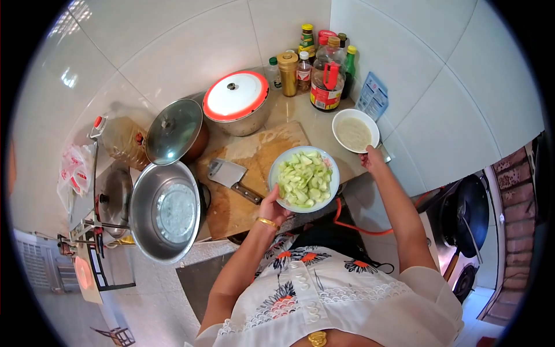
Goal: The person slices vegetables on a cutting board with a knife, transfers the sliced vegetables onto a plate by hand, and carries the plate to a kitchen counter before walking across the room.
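My left hand (274,209) grips the lower left rim of a white plate (275,168) heaped with chopped pale green vegetable pieces (304,178). The plate is over the right end of a wet wooden cutting board (222,215). At the right, my right hand (373,159) has its fingers closed on the near rim of a small white bowl (377,134) of cloudy, pale liquid. A cleaver (234,178) with a wooden handle lies on the board, left of the plate.
A large metal basin (139,211) stands left of the board. Behind are a glass-lidded pot (174,130) and a white-and-red lidded pot (234,95). Seasoning bottles (326,87) crowd the corner. A wok (471,214) sits on a stove at far right.
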A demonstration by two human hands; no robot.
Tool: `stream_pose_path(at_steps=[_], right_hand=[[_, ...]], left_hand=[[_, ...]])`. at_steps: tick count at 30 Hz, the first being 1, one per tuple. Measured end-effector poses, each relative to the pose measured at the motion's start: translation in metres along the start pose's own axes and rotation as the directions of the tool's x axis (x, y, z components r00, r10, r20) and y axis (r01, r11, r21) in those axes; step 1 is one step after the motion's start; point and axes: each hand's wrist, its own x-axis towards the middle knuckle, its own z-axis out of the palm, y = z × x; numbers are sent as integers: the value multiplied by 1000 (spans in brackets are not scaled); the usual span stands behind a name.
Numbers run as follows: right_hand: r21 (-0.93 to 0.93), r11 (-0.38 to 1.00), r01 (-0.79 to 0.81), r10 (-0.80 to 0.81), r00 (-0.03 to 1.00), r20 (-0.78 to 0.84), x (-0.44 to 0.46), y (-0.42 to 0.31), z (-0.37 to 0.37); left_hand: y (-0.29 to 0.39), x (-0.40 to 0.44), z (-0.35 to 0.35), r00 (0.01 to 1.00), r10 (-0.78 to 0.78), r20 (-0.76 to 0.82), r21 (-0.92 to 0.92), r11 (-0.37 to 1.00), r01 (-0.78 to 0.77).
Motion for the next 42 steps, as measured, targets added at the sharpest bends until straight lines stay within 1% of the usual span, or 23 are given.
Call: stream_pose_path(at_steps=[3,7,9,10,12,14,15,17,18,20,23,25,26,28,29,30,32,33,36,37,38,40,42], right_hand=[[22,1000,4,-4,999,-41,0,1,-5],[52,997,64,-64,998,-11,-2,4,-11],[185,982,38,-47,998,47,-6,7,-10],[174,985,19,-28,998,49,-8,8,-9],[66,969,-240,215,942,258,-42,-2,-1],[-106,970,-218,241,821,517,-87,-13,21],[-112,971,-211,239,820,521,-102,-16,32],[-280,959,-30,222,694,685,-117,-19,53],[-281,959,-18,216,691,690,-117,-19,59],[-258,954,155,51,763,644,-114,-16,68],[-168,979,112,24,761,648,-102,-23,82],[-119,992,38,47,770,636,-80,-25,94],[-123,991,44,46,764,644,-66,-23,101],[-25,999,30,-10,813,582,-45,-23,118],[17,997,77,-74,845,529,-44,-24,127],[13,997,76,-71,836,544,-39,-26,135],[85,996,24,-62,880,471,-21,-27,147],[64,998,-6,-24,890,455,-11,-28,152],[84,996,-5,-33,899,437,12,-28,161],[100,995,17,-61,888,455,17,-26,160],[100,994,-33,-22,865,501,18,-29,155],[94,995,-36,-18,853,522,9,-30,149],[95,995,22,-72,824,561,12,-26,136]], left_hand=[[2,9,3,1000,-6,-25,0,1000,6],[3,21,4,999,-3,-46,11,1000,4],[8,29,-3,986,-49,161,21,999,47],[8,33,-3,988,-51,143,10,999,50],[9,33,17,999,6,-37,6,1000,-6],[9,42,20,1000,19,-19,-21,1000,-20],[10,44,22,1000,26,-16,-9,1000,-26],[14,50,22,999,30,-32,-7,1000,-30],[17,55,19,1000,11,13,-9,1000,-11],[22,62,17,998,2,63,-10,1000,-2],[36,71,23,993,23,116,-7,1000,-22],[49,72,30,985,166,42,142,975,-170],[52,67,33,983,178,42,139,973,-182],[53,49,40,933,300,-197,313,922,-230],[53,35,36,946,282,-157,362,908,-211],[50,25,23,940,298,-164,362,905,-224],[40,5,-6,987,158,9,329,932,-152],[36,-11,-9,986,167,-1,327,932,-158],[18,-57,-25,978,201,-58,370,914,-166],[12,-71,-35,982,184,-31,321,933,-165],[5,-82,-44,984,175,-3,270,948,-168],[-10,-101,-69,976,214,-31,237,951,-201],[-24,-119,-92,963,258,-81,187,953,-240]])
